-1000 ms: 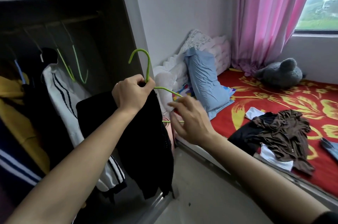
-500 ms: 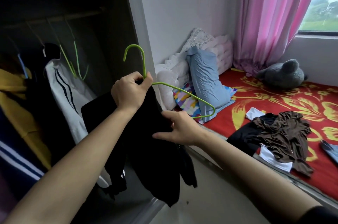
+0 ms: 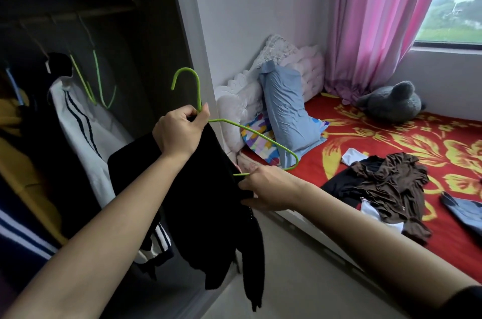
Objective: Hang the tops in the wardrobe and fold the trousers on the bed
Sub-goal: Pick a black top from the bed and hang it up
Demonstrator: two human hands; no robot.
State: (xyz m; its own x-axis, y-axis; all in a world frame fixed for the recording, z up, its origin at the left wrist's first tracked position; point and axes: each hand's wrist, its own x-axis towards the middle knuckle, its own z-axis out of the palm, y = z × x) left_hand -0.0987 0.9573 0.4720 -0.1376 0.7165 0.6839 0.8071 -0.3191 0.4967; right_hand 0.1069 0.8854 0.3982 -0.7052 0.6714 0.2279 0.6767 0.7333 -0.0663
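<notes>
My left hand grips the neck of a green wire hanger together with the top of a black top, in front of the open wardrobe. The black top hangs down from the hanger's left side; the hanger's right arm sticks out bare. My right hand pinches the black fabric just under that bare arm. On the bed lie a brown garment, dark clothes, white pieces and blue denim.
Inside the wardrobe a rail carries a white striped top, yellow and dark clothes and two empty green hangers. A blue pillow, a grey plush toy and a pink curtain are by the bed's head.
The hanger has turned so its right arm now shows bare and points toward the bed. My right hand went from open near the hanger to pinching the black fabric lower down.
</notes>
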